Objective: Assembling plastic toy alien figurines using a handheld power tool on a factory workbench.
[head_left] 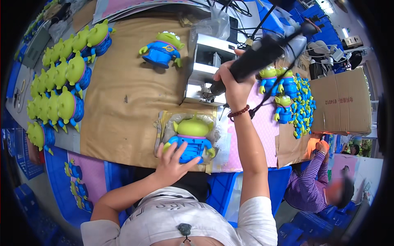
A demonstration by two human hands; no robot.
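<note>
A green and blue alien toy figure lies face down in a padded cradle at the table's near edge. My left hand rests on the lower left of its back, fingers spread. Farther off, my right hand is closed round a black electric screwdriver, blurred and slanting up to the right. Its lower end is over a silver metal box with open bays, which looks like a screw feeder. Whether the tip touches anything there, I cannot tell.
Rows of alien figures stand at the left; one lies face up mid-table. On the right are several more figures, a pile of blue and green parts and a cardboard box. Cables hang behind. A co-worker sits at the right.
</note>
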